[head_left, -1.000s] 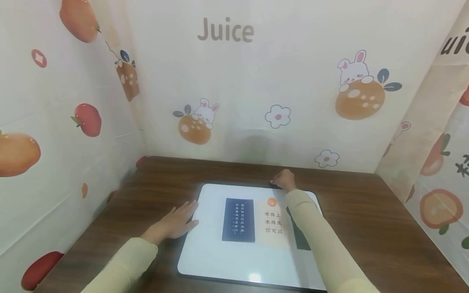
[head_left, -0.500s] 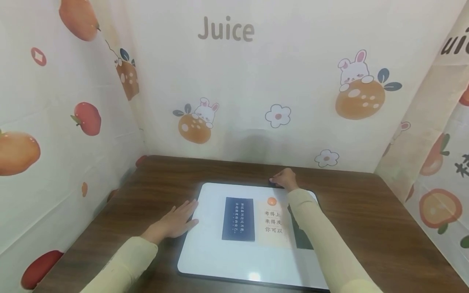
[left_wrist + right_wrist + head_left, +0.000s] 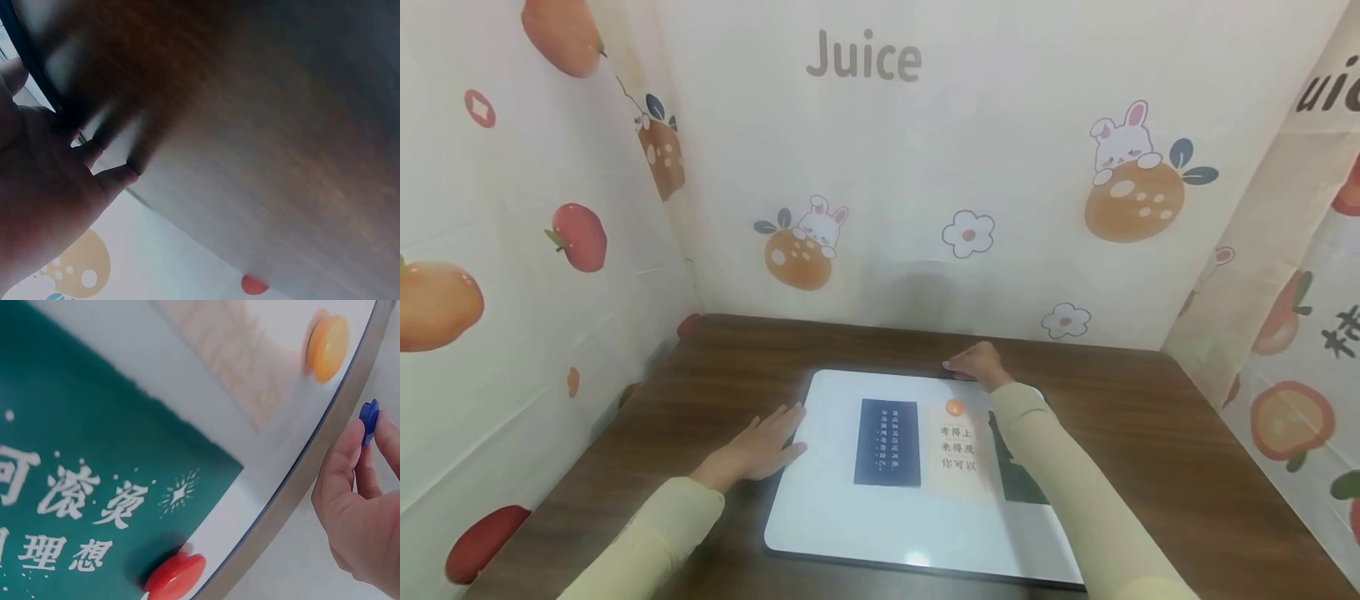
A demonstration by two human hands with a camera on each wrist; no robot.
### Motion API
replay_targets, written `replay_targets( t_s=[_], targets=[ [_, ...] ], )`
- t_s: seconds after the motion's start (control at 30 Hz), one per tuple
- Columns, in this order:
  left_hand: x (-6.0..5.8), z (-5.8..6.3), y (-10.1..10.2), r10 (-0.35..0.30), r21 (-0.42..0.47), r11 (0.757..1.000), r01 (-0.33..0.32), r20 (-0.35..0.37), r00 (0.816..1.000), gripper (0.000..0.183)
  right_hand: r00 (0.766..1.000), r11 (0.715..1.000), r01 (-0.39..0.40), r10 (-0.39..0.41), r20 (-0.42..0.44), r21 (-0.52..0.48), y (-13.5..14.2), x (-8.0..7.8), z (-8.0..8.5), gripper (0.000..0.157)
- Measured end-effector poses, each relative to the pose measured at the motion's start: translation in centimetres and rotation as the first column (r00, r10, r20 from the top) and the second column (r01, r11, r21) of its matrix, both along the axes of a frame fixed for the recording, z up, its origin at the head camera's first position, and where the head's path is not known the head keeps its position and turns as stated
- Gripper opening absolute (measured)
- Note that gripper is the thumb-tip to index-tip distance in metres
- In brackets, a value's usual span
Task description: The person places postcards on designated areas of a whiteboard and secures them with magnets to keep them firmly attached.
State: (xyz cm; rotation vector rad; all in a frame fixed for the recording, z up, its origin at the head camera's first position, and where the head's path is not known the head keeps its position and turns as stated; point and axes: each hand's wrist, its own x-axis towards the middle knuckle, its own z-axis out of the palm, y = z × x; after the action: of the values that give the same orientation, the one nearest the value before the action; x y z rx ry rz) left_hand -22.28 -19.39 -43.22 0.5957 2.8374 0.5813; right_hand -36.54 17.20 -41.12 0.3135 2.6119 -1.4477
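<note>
A white magnetic board (image 3: 827, 517) lies flat on the table with three cards across it: a navy card (image 3: 887, 442), a cream card (image 3: 958, 483) and a dark green card (image 3: 81, 425). My left hand (image 3: 760, 446) rests at the board's left edge, fingers extended and thumb over the rim. Beyond the far edge, my right hand (image 3: 981, 364) pinches a small blue round magnet (image 3: 369, 420) between thumb and fingers. An orange magnet (image 3: 330, 349) sits at the top of the cream card, and a red magnet (image 3: 176, 578) on the green one. My right sleeve hides part of the green card.
The brown wood-grain table (image 3: 1180, 467) surrounds the board on all sides. A pale fruit-printed curtain (image 3: 880, 167) rises behind the table's far edge and along both sides.
My right hand, still pinching the blue magnet, has shifted slightly left along the board's far edge. My left hand has stayed at the left edge. The head view has tilted down a little.
</note>
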Motion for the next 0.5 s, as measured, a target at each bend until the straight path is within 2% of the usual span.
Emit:
replay_targets(
  t_s=[0.27,0.5],
  targets=[
    [-0.2,-0.1,-0.1,-0.005,-0.027,1.0,0.005,0.006,1.0,0.066,0.999,0.998,-0.049,0.049,-0.009,0.041,-1.4,1.1,0.5,0.027],
    [-0.1,-0.2,-0.1,-0.002,-0.012,1.0,0.002,0.007,1.0,0.065,0.994,0.995,-0.103,0.103,-0.018,-0.002,-2.9,2.6,0.5,0.026]
  ],
)
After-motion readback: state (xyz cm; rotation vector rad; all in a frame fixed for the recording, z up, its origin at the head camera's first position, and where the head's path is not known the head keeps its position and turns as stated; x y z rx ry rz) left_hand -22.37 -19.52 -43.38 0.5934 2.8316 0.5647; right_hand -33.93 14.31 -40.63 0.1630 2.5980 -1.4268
